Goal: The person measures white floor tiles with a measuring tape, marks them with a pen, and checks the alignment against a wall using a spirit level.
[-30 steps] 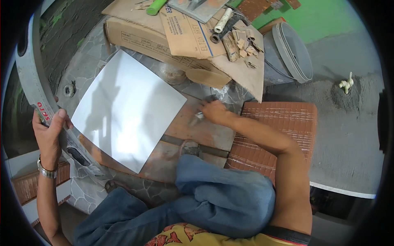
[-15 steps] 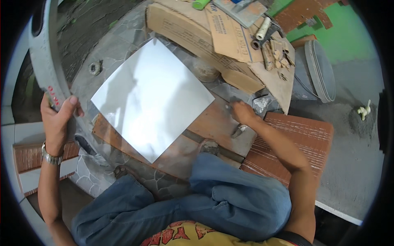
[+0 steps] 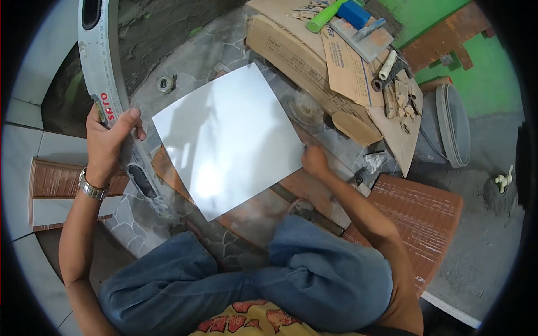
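My left hand (image 3: pixel 109 140) is closed around a long grey metal spirit level (image 3: pixel 115 73), held upright and slanting along the left side. In front of my knees lies a square glossy white tile (image 3: pixel 230 140), resting over reddish-brown boards (image 3: pixel 246 221). My right hand (image 3: pixel 315 161) is at the tile's right corner, its fingers curled in against the edge; the fingertips are partly hidden. A tape measure or similar small round object (image 3: pixel 165 84) lies beyond the tile's left corner.
A cardboard box (image 3: pixel 297 61) at the far right carries a green-handled tool (image 3: pixel 325 15), a trowel-like float (image 3: pixel 364 39) and broken scraps (image 3: pixel 400 98). Beside it are a grey bucket (image 3: pixel 451 126) and a brown ribbed tile (image 3: pixel 412 224). A cream tap (image 3: pixel 503 179) stands at the right.
My right hand has moved left from the boards to the tile's corner. The tile appears turned slightly clockwise. My view has shifted, and the level stays in my left hand.
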The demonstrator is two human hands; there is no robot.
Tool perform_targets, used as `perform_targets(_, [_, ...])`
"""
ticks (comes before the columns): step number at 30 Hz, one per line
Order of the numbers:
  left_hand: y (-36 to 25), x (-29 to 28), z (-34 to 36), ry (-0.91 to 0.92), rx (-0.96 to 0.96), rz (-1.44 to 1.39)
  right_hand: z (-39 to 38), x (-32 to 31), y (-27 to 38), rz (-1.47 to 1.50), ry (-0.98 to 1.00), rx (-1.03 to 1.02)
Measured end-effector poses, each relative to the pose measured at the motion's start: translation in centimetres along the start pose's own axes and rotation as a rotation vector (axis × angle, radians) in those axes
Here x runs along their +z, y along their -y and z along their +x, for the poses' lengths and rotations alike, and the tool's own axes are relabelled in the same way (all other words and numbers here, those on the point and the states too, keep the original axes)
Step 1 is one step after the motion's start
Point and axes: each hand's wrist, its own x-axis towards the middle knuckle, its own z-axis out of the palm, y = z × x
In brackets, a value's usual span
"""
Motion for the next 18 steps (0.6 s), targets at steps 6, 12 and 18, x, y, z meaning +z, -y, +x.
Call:
perform_targets(6, [0.3, 0.9, -3.3, 0.125, 0.058, 0.082, -0.9, 0.1, 1.4, -0.094, -0.208, -0.302])
perform_targets(12, [0.1, 6.2, -5.4, 0.630, 0.133, 0.150, -8.0, -1.5, 8.5, 0.161, 0.225, -0.466])
perform_targets(18, [2.9, 7.6, -8.9, 0.923, 0.026, 0.206, -14.7, -8.8, 14.8, -0.152, 0.487, -0.454])
